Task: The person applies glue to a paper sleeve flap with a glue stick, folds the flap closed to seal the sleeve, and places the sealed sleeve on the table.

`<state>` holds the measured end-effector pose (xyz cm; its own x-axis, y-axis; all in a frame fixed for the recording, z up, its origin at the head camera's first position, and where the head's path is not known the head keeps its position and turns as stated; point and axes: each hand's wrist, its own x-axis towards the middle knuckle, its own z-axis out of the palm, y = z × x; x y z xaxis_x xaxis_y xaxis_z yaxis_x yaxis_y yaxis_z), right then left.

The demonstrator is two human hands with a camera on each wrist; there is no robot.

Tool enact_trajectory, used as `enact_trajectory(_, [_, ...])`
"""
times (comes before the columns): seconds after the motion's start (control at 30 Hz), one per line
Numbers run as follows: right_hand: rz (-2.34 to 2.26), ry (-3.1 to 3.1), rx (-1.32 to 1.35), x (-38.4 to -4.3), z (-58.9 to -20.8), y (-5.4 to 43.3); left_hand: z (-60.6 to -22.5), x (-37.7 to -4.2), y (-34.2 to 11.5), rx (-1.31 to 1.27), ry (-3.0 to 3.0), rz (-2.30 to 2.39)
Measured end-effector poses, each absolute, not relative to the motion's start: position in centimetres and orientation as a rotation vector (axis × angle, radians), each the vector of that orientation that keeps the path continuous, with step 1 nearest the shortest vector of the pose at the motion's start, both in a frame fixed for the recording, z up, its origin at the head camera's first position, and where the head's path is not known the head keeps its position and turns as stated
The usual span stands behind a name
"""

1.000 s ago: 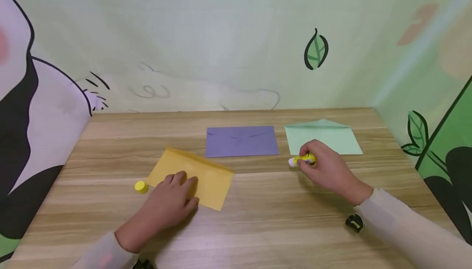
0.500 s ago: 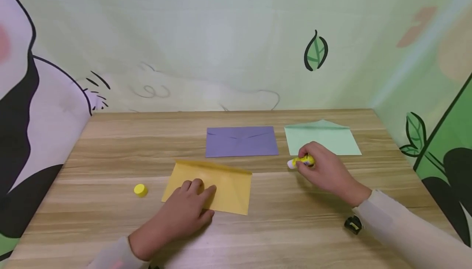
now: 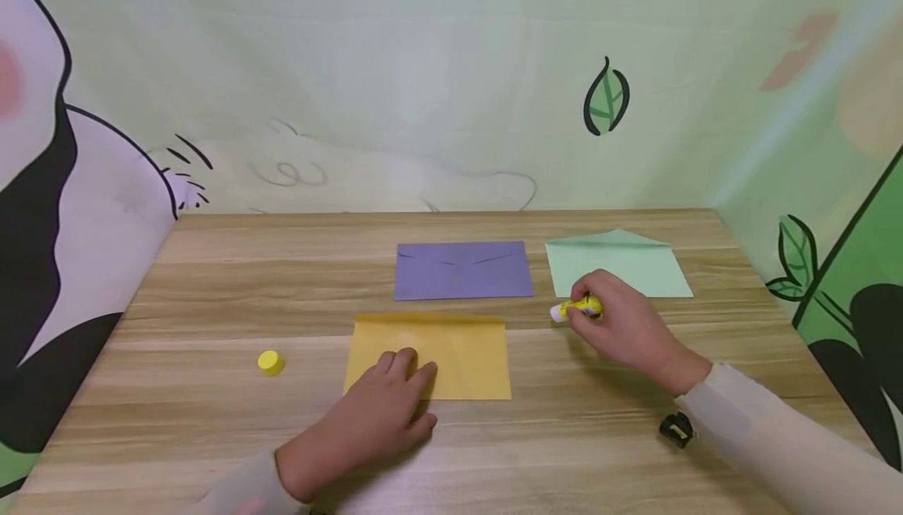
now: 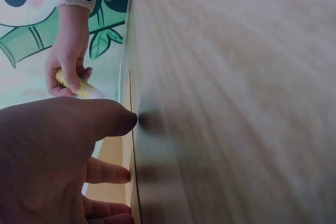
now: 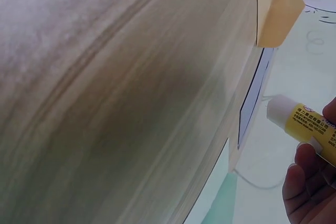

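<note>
One rectangular yellow paper envelope (image 3: 469,366): it is laid flat on the wood-grained table (image 3: 212,288), nearer than the rectangular purple paper envelope (image 3: 463,272); at its far edge the flap (image 5: 282,17) is raised, as is seen from the right wrist.

Yellow paper, handling: it is judged light, thin and easily bent; probably it can be slid under small pressure, but creased if pushed hard.

Yellow paper, place to hold: a side edge or near corner is advised, or the body can be pressed flat, the flap being left untouched.

Left hand (image 3: 384,405): the fingers are moderately spread and slightly bent, and their tips are rested on the left part of the yellow paper; nothing is gripped. The thumb is placed beyond the near edge; whether the table is touched by it cannot be told.

Right hand (image 3: 624,335): it is narrowed to a pinch, and by it the yellow and white plastic glue stick (image 3: 580,306) is held above the table.

Glue stick, handling: it is judged light, stiff and smooth; the yellow barrel is best gripped, the white end left free.

Small round yellow cap (image 3: 270,363): it is placed left of the yellow paper, well apart from the glue stick.
</note>
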<state>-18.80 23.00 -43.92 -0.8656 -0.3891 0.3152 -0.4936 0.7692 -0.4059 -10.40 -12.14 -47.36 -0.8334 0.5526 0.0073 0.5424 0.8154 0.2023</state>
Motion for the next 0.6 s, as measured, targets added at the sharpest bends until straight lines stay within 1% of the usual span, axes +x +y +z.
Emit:
enact_trajectory(0.37, [0.715, -2.787, 0.688, -18.9, -44.0, 22.7, -47.4, -10.6, -10.1, 0.900, 2.934, 0.259])
enact_trajectory(0.6, [0.712, -2.788, 0.707, -19.1, -44.1, 22.7, -47.6, -10.9, -10.2, 0.873, 2.911, 0.353])
